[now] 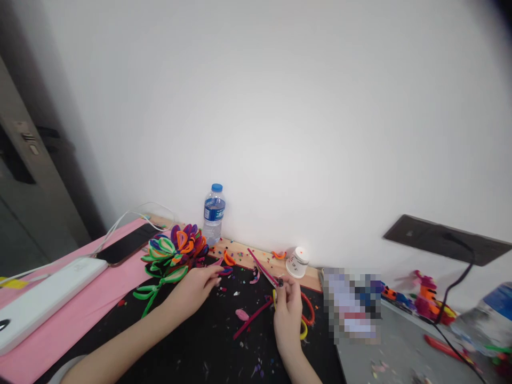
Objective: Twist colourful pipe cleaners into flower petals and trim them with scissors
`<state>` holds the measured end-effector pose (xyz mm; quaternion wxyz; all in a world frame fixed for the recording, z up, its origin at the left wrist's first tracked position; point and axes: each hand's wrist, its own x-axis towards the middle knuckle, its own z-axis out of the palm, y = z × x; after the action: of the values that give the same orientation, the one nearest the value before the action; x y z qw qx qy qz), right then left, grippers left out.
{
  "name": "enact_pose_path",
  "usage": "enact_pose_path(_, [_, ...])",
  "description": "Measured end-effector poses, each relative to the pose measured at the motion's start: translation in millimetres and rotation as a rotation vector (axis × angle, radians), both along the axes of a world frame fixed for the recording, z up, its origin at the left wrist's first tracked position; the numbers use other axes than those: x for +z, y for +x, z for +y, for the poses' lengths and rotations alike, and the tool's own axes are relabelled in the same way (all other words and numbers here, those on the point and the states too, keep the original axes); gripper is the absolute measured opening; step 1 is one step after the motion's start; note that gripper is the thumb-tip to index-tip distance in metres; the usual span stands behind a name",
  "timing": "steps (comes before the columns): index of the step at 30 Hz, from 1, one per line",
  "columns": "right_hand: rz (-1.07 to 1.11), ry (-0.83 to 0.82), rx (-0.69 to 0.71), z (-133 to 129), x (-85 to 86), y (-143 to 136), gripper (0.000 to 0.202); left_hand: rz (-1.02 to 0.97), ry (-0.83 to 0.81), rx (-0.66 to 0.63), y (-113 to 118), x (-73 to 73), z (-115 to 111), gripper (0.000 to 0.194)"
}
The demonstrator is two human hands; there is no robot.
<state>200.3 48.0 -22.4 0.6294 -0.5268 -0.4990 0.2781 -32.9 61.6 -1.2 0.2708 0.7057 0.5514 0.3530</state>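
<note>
My left hand point(200, 285) reaches over the black mat point(184, 346), fingers stretched and slightly apart, beside a small blue-purple pipe cleaner loop point(226, 271) and an orange loop point(229, 258). Just left of it stands a multicoloured pipe cleaner flower point(176, 248) with green leaves. The fingertips of my right hand point(288, 304) are pinched at the lower end of a magenta pipe cleaner point(258, 262). Scissors with red and yellow handles point(308, 309) lie under that hand, their middle hidden by it. Another magenta strip point(252, 320) and a pink petal point(241, 314) rest nearby.
A water bottle point(214, 216) and an upturned paper cup point(297, 262) stand against the wall. At left, a phone point(130, 244) and a white power bank point(52, 301) lie on pink cloth. Right, a grey surface point(360, 362) bears pipe cleaner figures point(426, 293) and a large bottle point(490, 314).
</note>
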Motion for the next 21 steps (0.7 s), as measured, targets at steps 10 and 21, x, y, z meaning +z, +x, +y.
enact_pose_path(10, [-0.014, -0.124, 0.390, -9, -2.1, -13, 0.007, -0.918, -0.452, -0.091, 56, -4.8, -2, 0.029])
enact_pose_path(21, [0.600, -0.319, 0.486, -5, 0.2, -13, 0.015, -1.169, -0.524, -0.053, 65, -11.3, -5, 0.028])
